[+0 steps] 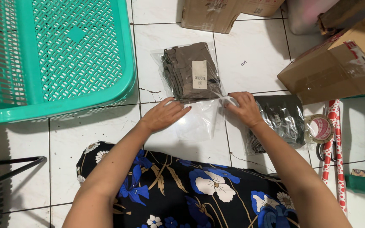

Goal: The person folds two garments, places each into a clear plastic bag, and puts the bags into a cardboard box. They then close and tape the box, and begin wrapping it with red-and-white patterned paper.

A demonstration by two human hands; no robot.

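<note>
You are kneeling or sitting on a white tiled floor [250,55], looking down over a dark flowered skirt [199,190]. A big green plastic basket [64,55] with a perforated bottom is filling the upper left, standing well apart from your hands. Brown cardboard boxes [334,67] are crowding the top and right edges.

Straight ahead, a folded brown garment [191,71] is lying inside a clear plastic bag [197,120], filling the bag's far half. The near half, the open end, is lying flat and empty on the tiles, reaching toward you. Your left hand [163,114] is resting with flat, spread fingers on the bag's left edge, pressing rather than gripping. Your right hand [246,107] is pressing down on the bag's right corner with its fingers curled; I cannot tell whether it is pinching the film.

The garment is looking soft and light, so it is likely to sag if lifted at one end. The film is looking thin and slippery, likely to slide on the glossy tile, so holding it at both edges of the empty flap is looking safest.

A second bagged dark garment [281,120] is lying just beside your right hand. A roll of tape [320,128] is sitting beyond it, next to a red and white patterned roll [332,156].
</note>
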